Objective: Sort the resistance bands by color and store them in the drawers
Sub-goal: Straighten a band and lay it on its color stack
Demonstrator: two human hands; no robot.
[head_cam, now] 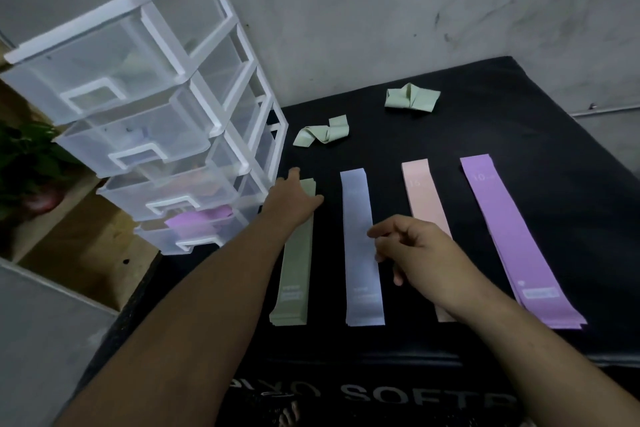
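- The black mat (485, 135) fills the right side of the room, and all the loose bands lie on it.
- The drawer tower (166, 121), clear plastic in a white frame, stands at the mat's left edge. Its drawers are pulled slightly out, and a purple band (199, 218) already sits in the bottom one.
- Four flat stacks lie side by side, running away from the person: the purple stack (512, 236) far right, then the pink stack (424, 198), the blue stack (360, 253), and the green stack (296, 274) nearest the tower.
- The left hand (294, 198) lies palm-down on the far end of the green stack, fingers stretched forward. It looks to be pressing, not gripping.
- The right hand (412, 250) hovers over the gap between the blue and pink stacks, fingers loosely curled and holding nothing.
- Two crumpled green bands (322, 135) and (412, 99) lie farther back, well apart from the flat green stack where they seem to belong.
- These bands look thin, light and floppy, probably rubbery enough to cling to each other and to the mat. A stack lifted by one end would likely sag and fan apart.
- I'd pinch a stack across its width near the middle, or fold it in half first, and keep a thumb on top so the layers stay together on the way to a drawer.
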